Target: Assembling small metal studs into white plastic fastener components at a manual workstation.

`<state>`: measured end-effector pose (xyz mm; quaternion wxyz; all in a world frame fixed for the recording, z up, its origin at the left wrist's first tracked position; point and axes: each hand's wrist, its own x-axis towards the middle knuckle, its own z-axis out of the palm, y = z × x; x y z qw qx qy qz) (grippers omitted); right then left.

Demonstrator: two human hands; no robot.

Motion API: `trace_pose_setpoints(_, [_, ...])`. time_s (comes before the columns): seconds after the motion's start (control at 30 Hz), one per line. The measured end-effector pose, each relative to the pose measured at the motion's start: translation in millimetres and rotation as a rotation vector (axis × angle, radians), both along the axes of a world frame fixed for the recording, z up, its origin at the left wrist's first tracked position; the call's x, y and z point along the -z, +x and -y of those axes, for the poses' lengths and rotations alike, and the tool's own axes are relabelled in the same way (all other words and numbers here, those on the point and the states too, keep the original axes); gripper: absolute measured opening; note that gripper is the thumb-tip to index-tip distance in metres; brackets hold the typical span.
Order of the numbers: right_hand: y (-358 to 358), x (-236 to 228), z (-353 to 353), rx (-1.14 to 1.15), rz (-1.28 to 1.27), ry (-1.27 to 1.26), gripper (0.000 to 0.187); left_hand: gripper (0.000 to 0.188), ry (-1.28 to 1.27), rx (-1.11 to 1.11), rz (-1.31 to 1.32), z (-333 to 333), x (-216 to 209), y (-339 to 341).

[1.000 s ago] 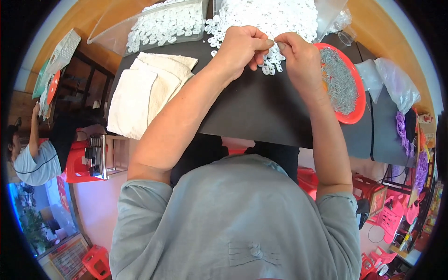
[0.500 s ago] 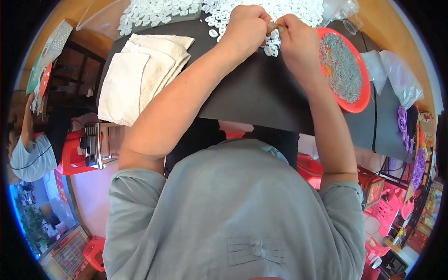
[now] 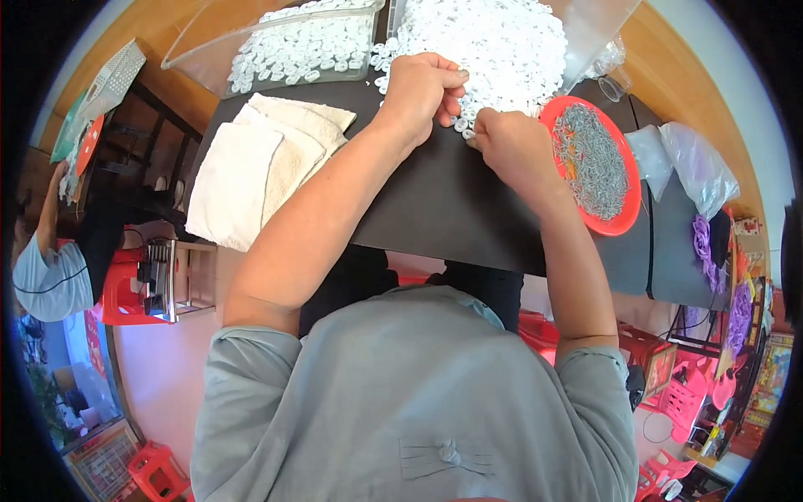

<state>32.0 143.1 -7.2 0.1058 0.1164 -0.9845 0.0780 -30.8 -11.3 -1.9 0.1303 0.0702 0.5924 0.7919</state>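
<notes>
A large heap of small white oval plastic pieces [image 3: 493,50] covers the far middle of the dark table. My left hand [image 3: 422,96] hovers at the near left side of the heap, thumb and fingers curled together; whatever may be between them is too small to make out. Lower and to the right, my right hand [image 3: 514,146] is closed, its fingertips pinching at a white oval piece [image 3: 469,134] on the heap's near edge. Close by on the right, an orange-red plate [image 3: 623,224] holds many thin grey metal screws or pins [image 3: 595,163].
Folded cream cloths [image 3: 230,180] lie on the table's left. Behind them a clear bin [image 3: 305,82] holds more white pieces. Clear plastic bags [image 3: 703,167] and purple ribbon [image 3: 703,247] lie at the right. Another person [image 3: 54,280] works at the far left.
My hands, close together before, have separated; the right one has come down to the heap's near edge. The view has tilted, so the table appears lower.
</notes>
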Motion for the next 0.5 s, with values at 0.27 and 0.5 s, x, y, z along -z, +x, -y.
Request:
trace_pose_setpoints(0.27, [0.2,-2.7,2.6,-0.024,0.024,-0.052,0.012,0.010,0.030,0.022,0.014,-0.6,4.5,-2.2])
trace_pose_setpoints(0.5, [-3.0,3.0,-4.6,-0.048,0.028,-0.115,0.016,0.012,0.042,0.015,0.006,-1.5,3.5,-0.9])
